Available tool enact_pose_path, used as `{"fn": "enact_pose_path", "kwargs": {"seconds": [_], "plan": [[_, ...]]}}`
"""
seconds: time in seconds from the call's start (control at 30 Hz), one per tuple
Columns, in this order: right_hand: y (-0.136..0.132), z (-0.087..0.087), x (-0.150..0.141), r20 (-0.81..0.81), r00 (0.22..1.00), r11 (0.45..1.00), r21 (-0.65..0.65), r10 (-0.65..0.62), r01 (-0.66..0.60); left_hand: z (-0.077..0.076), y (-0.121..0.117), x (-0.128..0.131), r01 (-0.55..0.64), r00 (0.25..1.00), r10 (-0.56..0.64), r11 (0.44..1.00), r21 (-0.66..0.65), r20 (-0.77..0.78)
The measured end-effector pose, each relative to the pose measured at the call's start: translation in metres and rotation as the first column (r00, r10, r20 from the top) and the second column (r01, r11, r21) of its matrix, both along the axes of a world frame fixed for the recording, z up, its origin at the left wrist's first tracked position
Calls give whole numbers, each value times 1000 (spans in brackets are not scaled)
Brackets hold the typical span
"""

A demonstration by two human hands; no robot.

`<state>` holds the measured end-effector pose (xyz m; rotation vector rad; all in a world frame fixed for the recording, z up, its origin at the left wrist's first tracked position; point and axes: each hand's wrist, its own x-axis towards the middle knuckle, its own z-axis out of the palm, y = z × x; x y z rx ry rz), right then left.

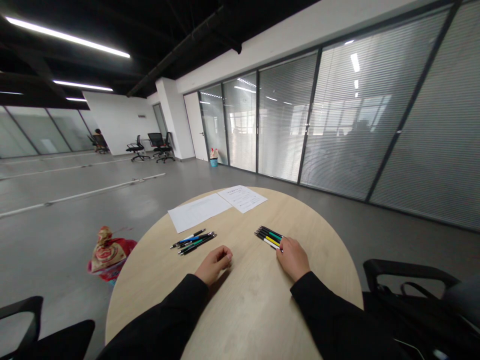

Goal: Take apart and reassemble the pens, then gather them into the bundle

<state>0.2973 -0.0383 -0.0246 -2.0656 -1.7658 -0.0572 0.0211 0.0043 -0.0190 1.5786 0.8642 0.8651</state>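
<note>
Here's the left hand, half curled on the round table, and I can't tell if it grips anything; the right hand meets the right ends of a neat pen row, fingertips hidden, grip unreadable. Open wood separates that row from the looser pen pile, inside the left edge. Two paper sheets reach the far rim, grey floor beyond.

Bench: wood-look top, smooth, satin finish. At its far edge: 2 paper sheets, matt. Inboard of that edge: 2 pen groups, smooth plastic-looking barrels. Across its near edge: sleeves, matt cloth. Floor: smooth, faintly glossy.
</note>
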Motion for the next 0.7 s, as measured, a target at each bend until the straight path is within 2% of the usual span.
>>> {"fn": "enact_pose_path", "kwargs": {"seconds": [0.33, 0.5, 0.6, 0.7], "plan": [[-2, 2, -1, -4, 1000, 1000, -14, -3, 3, -5, 2, -1, 7, 1000, -7, 1000, -3, 9], [-2, 5, -2, -17, 1000, 1000, 5, -13, 13, -2, 0, -1, 11, 999, -10, 1000, 29, -31], [-4, 7, -5, -38, 999, 999, 52, 15, -13, 3, -3, -2, -11, 993, 25, 993, 116, -116], [-7, 8, -11, -65, 991, 988, 108, 115, -107, 8, -7, -2, -41, 963, 107, 966, 257, -249]]}}
